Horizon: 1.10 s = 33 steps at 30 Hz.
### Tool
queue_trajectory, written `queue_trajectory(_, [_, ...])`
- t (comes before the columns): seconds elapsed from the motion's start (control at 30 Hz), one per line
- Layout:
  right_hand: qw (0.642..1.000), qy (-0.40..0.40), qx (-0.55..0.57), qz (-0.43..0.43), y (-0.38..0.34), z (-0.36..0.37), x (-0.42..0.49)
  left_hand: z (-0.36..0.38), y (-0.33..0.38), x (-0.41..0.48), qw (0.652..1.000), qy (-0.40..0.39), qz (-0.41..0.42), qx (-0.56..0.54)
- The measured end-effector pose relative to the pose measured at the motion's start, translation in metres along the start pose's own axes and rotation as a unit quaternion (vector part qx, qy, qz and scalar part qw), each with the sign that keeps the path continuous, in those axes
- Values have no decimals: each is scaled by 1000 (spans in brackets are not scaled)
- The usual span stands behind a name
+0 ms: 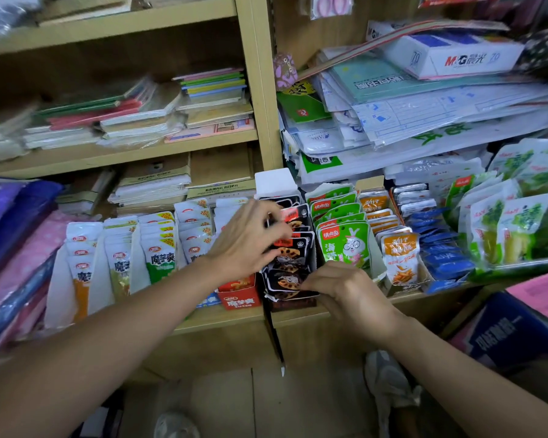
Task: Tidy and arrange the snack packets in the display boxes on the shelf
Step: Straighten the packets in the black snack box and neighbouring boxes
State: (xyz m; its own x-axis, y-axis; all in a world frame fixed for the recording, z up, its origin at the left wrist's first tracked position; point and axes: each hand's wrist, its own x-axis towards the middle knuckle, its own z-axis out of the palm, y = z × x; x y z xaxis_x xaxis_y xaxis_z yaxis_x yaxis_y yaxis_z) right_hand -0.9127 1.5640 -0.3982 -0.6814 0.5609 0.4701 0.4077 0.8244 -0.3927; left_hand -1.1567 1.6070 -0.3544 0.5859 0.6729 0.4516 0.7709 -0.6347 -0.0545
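A row of display boxes with snack packets lines the low shelf (222, 320). In the middle stands a dark box (293, 303) of black lotus-root packets (293, 248). My left hand (247, 238) is curled over the left side of that stack, fingers pinching the black packets. My right hand (339, 286) pinches the front black packet (287, 282) at the box's lower right edge. Green seaweed packets (345, 241) stand just to the right, orange packets (399, 257) beyond them. White konjac packets (159, 248) fill the boxes on the left.
A red box (239, 298) sits right of the white packets. Blue packets (440, 248) and green pickle bags (513, 226) lie at the right. Notebooks and paper stacks (152, 112) fill the upper shelves. Pink and purple wrapped goods (16, 241) crowd the left edge.
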Motion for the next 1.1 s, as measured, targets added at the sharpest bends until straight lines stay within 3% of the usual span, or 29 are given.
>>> queue_trajectory(0.1, [1000,-8,0,2,1,0,-1,3,2,1,990,-80,105,53])
queue_trajectory(0.2, [1000,-16,0,-2,2,-2,-1,-7,-10,11,977,-199,68,37])
queue_trajectory(0.47, [1000,-26,5,-10,1,-4,2,-10,0,47,926,-370,51,48])
queue_trajectory(0.57, [1000,-24,2,-9,1,-5,2,-8,0,50,927,-351,107,81])
queue_trajectory(0.7, [1000,-19,0,1,0,-4,0,-9,-2,41,940,-326,89,35])
queue_trajectory(0.9, [999,23,-6,23,4,1,2,-23,-13,18,979,-176,-11,-101])
queue_trajectory(1.1, [991,91,-4,98,8,7,16,-13,-16,-8,975,-86,-109,-175])
